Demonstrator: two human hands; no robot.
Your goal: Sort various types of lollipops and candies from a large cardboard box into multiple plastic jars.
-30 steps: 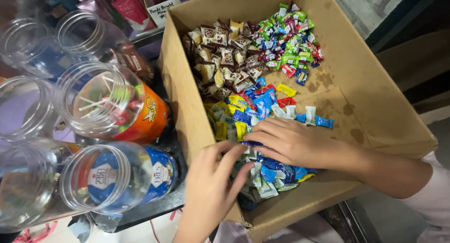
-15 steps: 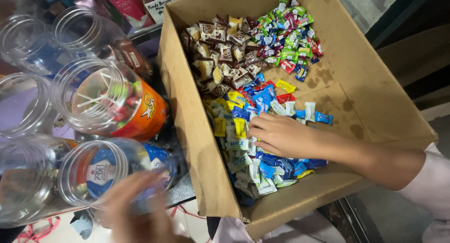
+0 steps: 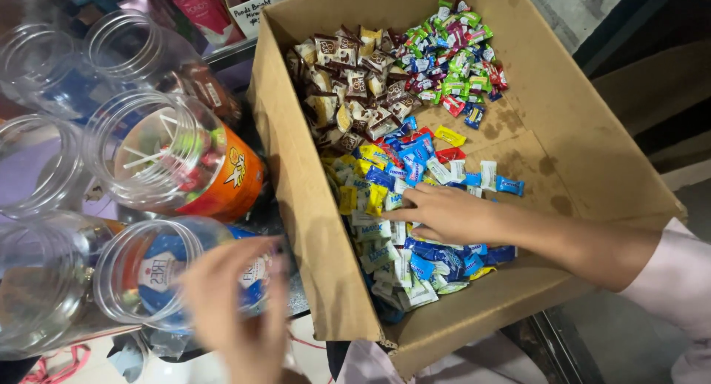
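- My left hand [image 3: 237, 310] has lifted to the blue-labelled clear plastic jar [image 3: 178, 273], fingers spread at its mouth, grip holding nothing I can see.
- My right hand [image 3: 444, 214] lies flat, fingers together, on the blue and white wrapped candies [image 3: 400, 258] in the brown cardboard box [image 3: 592, 132], nearer them than the left; the jar is left of that grip.

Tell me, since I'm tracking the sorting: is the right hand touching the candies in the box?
Touching. The head view shows the right hand resting fingers-down on the wrapped candies in the cardboard box.

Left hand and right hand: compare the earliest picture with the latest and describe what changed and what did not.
The left hand left the cardboard box and now blurs in front of the blue-labelled jar. The right hand stayed on the blue and white sweets, shifting only slightly. Box, jars and sweet piles did not move.
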